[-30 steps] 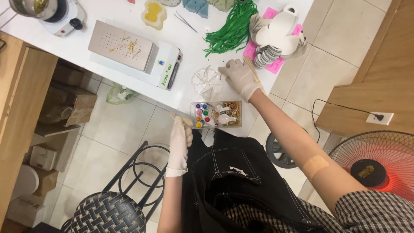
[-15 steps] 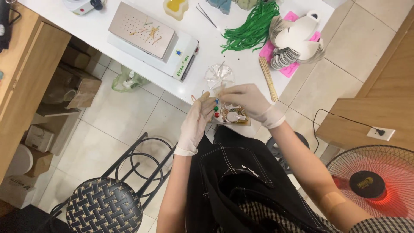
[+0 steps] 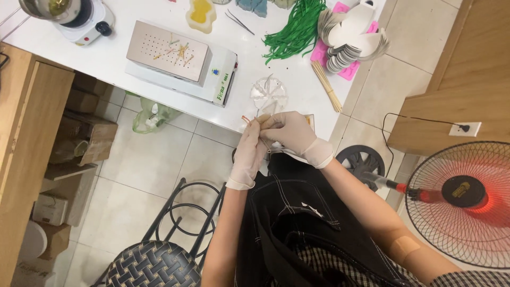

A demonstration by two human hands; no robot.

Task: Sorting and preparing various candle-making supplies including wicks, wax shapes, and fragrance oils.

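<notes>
My left hand (image 3: 249, 151) and my right hand (image 3: 289, 135), both in white gloves, meet at the near edge of the white table (image 3: 117, 58). Their fingertips pinch a small thin piece (image 3: 259, 121) between them; a bit of orange shows at its left end. What the piece is cannot be made out. My right hand covers most of a small tray, of which only a corner (image 3: 311, 120) shows. Just beyond the fingers lies a clear round dish (image 3: 269, 91) divided into wedges.
On the table are a white perforated box device (image 3: 180, 58), a pile of green strips (image 3: 297, 29), wooden sticks (image 3: 325, 85), stacked white cutouts (image 3: 353, 40) on a pink mat, tweezers (image 3: 239, 21) and a pot (image 3: 69, 13). A fan (image 3: 462, 202) stands right, a woven stool (image 3: 154, 266) below.
My right hand drew back from the clear dish to the table edge. My left hand rose from below the table to meet it, and both now pinch the small piece.
</notes>
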